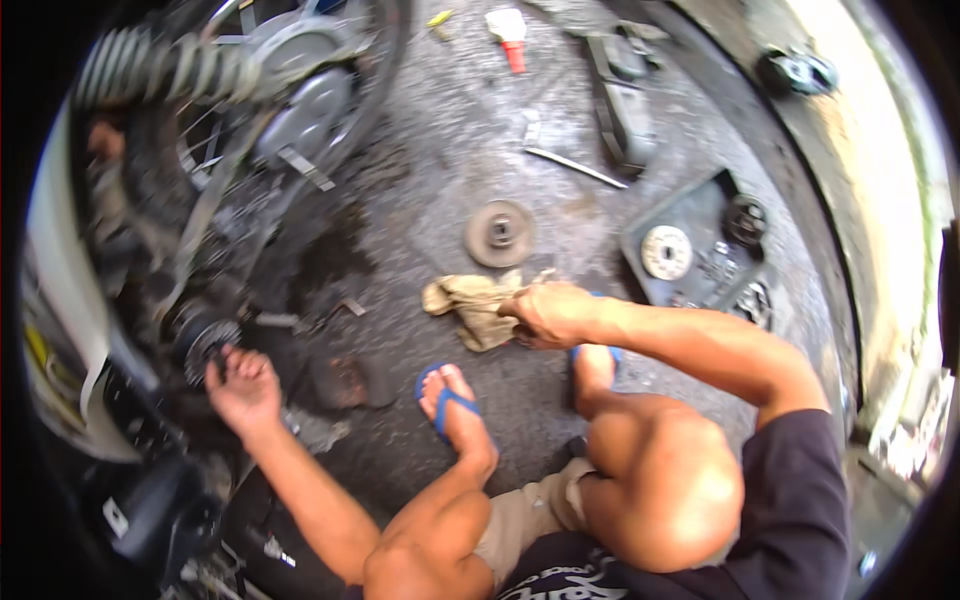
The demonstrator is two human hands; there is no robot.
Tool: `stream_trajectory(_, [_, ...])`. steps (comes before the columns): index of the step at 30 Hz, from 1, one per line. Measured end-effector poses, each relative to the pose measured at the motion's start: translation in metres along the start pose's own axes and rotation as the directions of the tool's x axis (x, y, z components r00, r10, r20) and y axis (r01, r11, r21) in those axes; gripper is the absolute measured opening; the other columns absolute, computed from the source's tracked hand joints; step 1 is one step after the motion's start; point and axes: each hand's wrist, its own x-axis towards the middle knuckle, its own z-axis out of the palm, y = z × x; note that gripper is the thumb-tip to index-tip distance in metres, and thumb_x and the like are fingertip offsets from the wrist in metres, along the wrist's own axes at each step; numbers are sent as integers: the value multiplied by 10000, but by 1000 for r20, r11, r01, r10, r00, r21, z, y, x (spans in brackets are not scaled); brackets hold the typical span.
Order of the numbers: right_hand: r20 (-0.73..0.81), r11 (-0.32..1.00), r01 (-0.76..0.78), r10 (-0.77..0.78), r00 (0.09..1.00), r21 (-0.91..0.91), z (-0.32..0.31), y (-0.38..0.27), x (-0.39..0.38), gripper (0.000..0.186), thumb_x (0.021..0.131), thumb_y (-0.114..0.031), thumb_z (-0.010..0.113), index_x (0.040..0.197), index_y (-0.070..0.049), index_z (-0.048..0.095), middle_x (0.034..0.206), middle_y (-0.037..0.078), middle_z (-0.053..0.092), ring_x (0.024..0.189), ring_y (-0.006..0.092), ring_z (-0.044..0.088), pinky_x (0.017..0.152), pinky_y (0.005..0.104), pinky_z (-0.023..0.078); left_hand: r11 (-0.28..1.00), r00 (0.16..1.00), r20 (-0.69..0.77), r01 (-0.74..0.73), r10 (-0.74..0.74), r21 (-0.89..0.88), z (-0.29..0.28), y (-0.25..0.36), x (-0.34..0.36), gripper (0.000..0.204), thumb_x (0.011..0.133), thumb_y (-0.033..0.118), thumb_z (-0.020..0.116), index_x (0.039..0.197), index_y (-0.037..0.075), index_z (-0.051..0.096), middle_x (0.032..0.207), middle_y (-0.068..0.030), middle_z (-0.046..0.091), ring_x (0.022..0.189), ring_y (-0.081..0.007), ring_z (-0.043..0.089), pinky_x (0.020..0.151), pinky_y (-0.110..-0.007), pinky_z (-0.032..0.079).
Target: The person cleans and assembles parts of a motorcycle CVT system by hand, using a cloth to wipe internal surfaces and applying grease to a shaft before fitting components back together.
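My right hand [558, 314] is closed on a tan cloth glove or rag [484, 308], held above the dark floor between my feet and a round metal disc [500, 233] with a central hub. My left hand [247, 388] is by the motorcycle at the left, palm up, thumb apart and fingers loosely bent. Its fingertips are next to a round dark part [207, 345] with a toothed or ribbed rim, perhaps touching it. I see nothing held in that hand, though blur softens the fingers.
A spoked wheel [300, 110] and a coil spring [165, 68] are at upper left. To the right, a dark tray [690, 205] carries a pale disc, a black round part and small pieces. A metal rod [575, 167], a long dark cover [622, 110] and a red-tipped white bottle [508, 35] lie beyond.
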Motion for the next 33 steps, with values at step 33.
stream_trajectory(33, [-513,172,-939,859,-6,298,35,296,-266,463,825,-444,736,1162,-130,689,1241,105,635,1253,345,507,1106,674,250,-26,850,512,-518,-121,855,124,-149,-117,110,992,118,561,1019,37,631,796,33,544,632,-17,423,549,-180,323])
